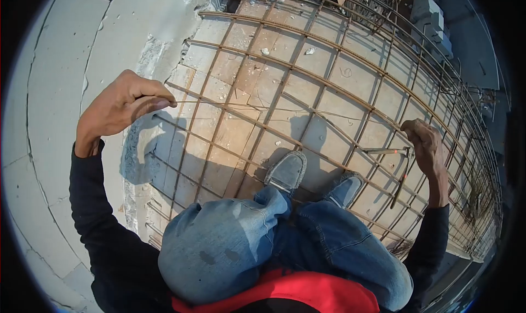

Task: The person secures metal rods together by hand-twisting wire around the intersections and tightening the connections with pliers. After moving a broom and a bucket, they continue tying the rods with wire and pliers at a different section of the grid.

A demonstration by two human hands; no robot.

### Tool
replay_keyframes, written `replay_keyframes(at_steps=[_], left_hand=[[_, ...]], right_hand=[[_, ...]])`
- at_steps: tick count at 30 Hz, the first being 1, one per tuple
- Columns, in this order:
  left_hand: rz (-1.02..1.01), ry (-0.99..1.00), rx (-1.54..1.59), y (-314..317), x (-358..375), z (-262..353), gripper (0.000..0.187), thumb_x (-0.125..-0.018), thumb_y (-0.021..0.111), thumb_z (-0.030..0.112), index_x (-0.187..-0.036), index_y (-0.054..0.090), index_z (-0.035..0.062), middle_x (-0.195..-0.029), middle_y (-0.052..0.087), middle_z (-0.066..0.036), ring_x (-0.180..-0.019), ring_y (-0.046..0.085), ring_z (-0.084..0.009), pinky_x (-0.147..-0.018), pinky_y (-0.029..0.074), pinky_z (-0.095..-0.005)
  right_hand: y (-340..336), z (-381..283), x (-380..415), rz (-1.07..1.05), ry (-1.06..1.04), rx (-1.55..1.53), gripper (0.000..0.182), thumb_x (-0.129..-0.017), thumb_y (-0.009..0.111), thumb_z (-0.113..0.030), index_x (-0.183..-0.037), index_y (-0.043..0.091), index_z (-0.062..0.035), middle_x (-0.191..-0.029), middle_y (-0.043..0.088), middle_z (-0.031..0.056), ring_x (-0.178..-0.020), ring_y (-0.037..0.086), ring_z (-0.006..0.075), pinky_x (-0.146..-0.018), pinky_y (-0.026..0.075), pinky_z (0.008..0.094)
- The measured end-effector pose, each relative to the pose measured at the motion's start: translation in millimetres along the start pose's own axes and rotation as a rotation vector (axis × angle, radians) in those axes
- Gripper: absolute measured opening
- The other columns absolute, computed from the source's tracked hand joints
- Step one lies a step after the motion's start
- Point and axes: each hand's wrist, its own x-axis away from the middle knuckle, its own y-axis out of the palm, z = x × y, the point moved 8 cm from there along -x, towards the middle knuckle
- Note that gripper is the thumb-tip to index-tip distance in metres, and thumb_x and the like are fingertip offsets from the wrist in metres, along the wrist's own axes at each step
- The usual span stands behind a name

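My left hand [123, 102] is at the left, above the concrete edge, its thumb and fingers pinched on one end of a thin tie wire [235, 104]. The wire runs to the right across the rebar mesh toward my right hand [426, 146]. There the fingers are closed in a pinch at the wire's far end, though the contact is hard to make out. Just beside my right hand, a pair of pincers [406, 153] with spread, partly orange handles rests on the rebar mesh [323, 82].
My shoes [286, 169] stand among the bars. Formwork boards [219, 170] with scattered concrete chips lie beneath. A rough concrete slab [60, 121] borders the left. Pale blocks [430, 23] sit at the upper right, and denser bars curve along the right side.
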Motion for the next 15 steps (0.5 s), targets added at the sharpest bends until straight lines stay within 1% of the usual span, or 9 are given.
replay_keyframes(at_steps=[1, 2, 5, 6, 8, 9, 10, 13, 15], left_hand=[[-0.092, -0.006, 0.012, 22.3, 3.5, -10.9, 0.018, -0.087, 0.065, 0.013, -0.093, 0.07, -0.0036, -0.077, 0.069, -0.015, -0.067, 0.063, -0.0214, -0.067, 0.05, -0.0343], [-0.18, -0.131, 0.043, 50.0, 9.8, -44.6, 0.016, -0.089, 0.062, 0.011, -0.09, 0.069, -0.0036, -0.077, 0.068, -0.015, -0.07, 0.062, -0.0214, -0.069, 0.05, -0.0332], [-0.352, -0.243, 0.168, 127.2, 31.6, -117.4, 0.03, -0.091, 0.064, 0.024, -0.109, 0.066, 0.0004, -0.086, 0.069, -0.013, -0.081, 0.065, -0.0193, -0.076, 0.05, -0.0326], [-0.362, -0.251, 0.181, 137.0, 30.3, -119.0, 0.03, -0.091, 0.064, 0.024, -0.109, 0.066, 0.0004, -0.086, 0.069, -0.013, -0.081, 0.065, -0.0193, -0.076, 0.05, -0.0326], [-0.511, -0.387, 0.257, 179.8, 28.3, -116.5, 0.047, -0.089, 0.066, 0.034, -0.123, 0.057, 0.0018, -0.086, 0.067, -0.015, -0.087, 0.065, -0.0189, -0.078, 0.049, -0.0333], [-0.518, -0.387, 0.276, 198.6, 24.6, -117.0, 0.047, -0.089, 0.066, 0.034, -0.123, 0.057, 0.0018, -0.086, 0.067, -0.015, -0.087, 0.065, -0.0189, -0.078, 0.049, -0.0333], [-0.379, -0.267, 0.293, 210.0, 11.9, -113.1, 0.052, -0.088, 0.066, 0.037, -0.126, 0.055, 0.0017, -0.087, 0.067, -0.016, -0.089, 0.065, -0.0205, -0.079, 0.049, -0.0337], [-0.123, -0.056, 0.163, 231.7, -30.9, -95.9, 0.056, -0.088, 0.065, 0.042, -0.123, 0.056, 0.0002, -0.09, 0.066, -0.018, -0.091, 0.064, -0.0262, -0.082, 0.049, -0.0356], [-0.178, -0.075, 0.236, 244.9, -58.2, -87.3, 0.054, -0.088, 0.065, 0.043, -0.12, 0.058, -0.0008, -0.09, 0.067, -0.016, -0.088, 0.065, -0.0253, -0.077, 0.051, -0.0332]], right_hand=[[11.9, -6.1, -2.0, -0.052, -0.027, -0.02, 0.01, -0.087, 0.056, 0.001, -0.093, 0.064, 0.0005, -0.072, 0.059, 0.0134, -0.063, 0.057, 0.0244, -0.059, 0.046, 0.0339], [24.4, -12.5, -3.9, -0.104, -0.05, -0.039, 0.01, -0.086, 0.056, 0.003, -0.092, 0.064, 0.0006, -0.076, 0.062, 0.0156, -0.066, 0.06, 0.0274, -0.059, 0.047, 0.0349], [52.2, -24.0, -10.8, -0.161, -0.065, -0.05, 0.009, -0.087, 0.056, 0.002, -0.091, 0.064, 0.0004, -0.082, 0.066, 0.0165, -0.07, 0.064, 0.0297, -0.062, 0.049, 0.0359], [61.2, -29.7, -9.1, -0.17, -0.111, -0.005, 0.01, -0.087, 0.056, 0.001, -0.092, 0.064, 0.0002, -0.082, 0.066, 0.0162, -0.07, 0.064, 0.0295, -0.062, 0.05, 0.0356], [74.5, -25.8, -7.0, -0.17, -0.073, -0.061, 0.012, -0.088, 0.055, 0.0, -0.093, 0.066, -0.0003, -0.082, 0.067, 0.0156, -0.071, 0.064, 0.0293, -0.064, 0.05, 0.0361], [78.6, -22.0, -8.8, -0.189, 0.021, -0.089, 0.013, -0.088, 0.055, -0.001, -0.095, 0.067, -0.0005, -0.081, 0.067, 0.0156, -0.072, 0.064, 0.029, -0.065, 0.05, 0.0364], [80.2, -16.0, -11.1, -0.203, 0.112, -0.112, 0.015, -0.088, 0.055, -0.001, -0.096, 0.067, -0.0007, -0.081, 0.067, 0.0156, -0.073, 0.064, 0.0286, -0.067, 0.05, 0.0366], [86.4, -12.1, -13.1, -0.184, 0.045, -0.06, 0.015, -0.089, 0.056, -0.003, -0.098, 0.068, -0.0011, -0.079, 0.066, 0.0152, -0.069, 0.062, 0.0259, -0.065, 0.05, 0.0362], [86.2, -11.7, -14.6, -0.17, 0.026, -0.032, 0.015, -0.089, 0.057, -0.005, -0.098, 0.068, -0.0013, -0.075, 0.063, 0.0148, -0.066, 0.061, 0.0247, -0.063, 0.048, 0.0364]])
